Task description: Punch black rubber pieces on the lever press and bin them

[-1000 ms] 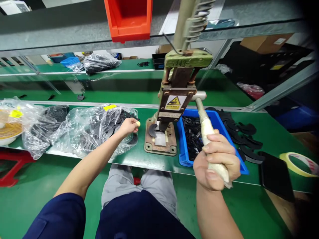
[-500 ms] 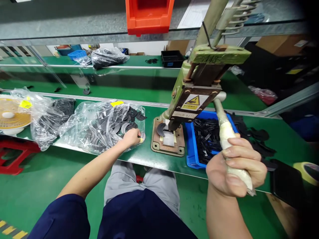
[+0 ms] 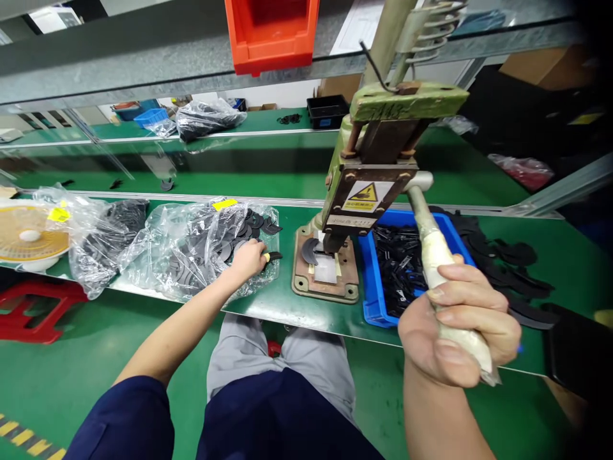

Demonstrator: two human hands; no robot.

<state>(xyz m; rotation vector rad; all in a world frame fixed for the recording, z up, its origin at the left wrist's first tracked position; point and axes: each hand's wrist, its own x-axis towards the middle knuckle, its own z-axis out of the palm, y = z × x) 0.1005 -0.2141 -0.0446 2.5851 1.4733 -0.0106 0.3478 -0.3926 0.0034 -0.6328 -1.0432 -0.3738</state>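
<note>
My right hand [image 3: 462, 319] is wrapped round the tape-covered lever [image 3: 433, 246] of a green hand press [image 3: 371, 172]. On the press base [image 3: 325, 284] lies a dark crescent-shaped piece [image 3: 310, 251], left of the ram and beside a pale metal plate. My left hand [image 3: 249, 259] is closed in a pinch at the right edge of a clear plastic bag [image 3: 158, 249] of flat dark curved pieces. One black curved piece [image 3: 274, 255] sticks out from its fingertips, where something yellow covers a finger.
Right of the press stands a blue bin [image 3: 378, 310] of small black parts, with dark curved pieces [image 3: 514, 275] beyond it. An orange bin [image 3: 272, 61] hangs over the shelf edge above. A fan [image 3: 31, 236] and another filled bag [image 3: 108, 236] are at left.
My left hand has gone from beside the press base down to the bag's edge and now pinches a black curved piece. My right hand stays on the lever. The view has shifted.
</note>
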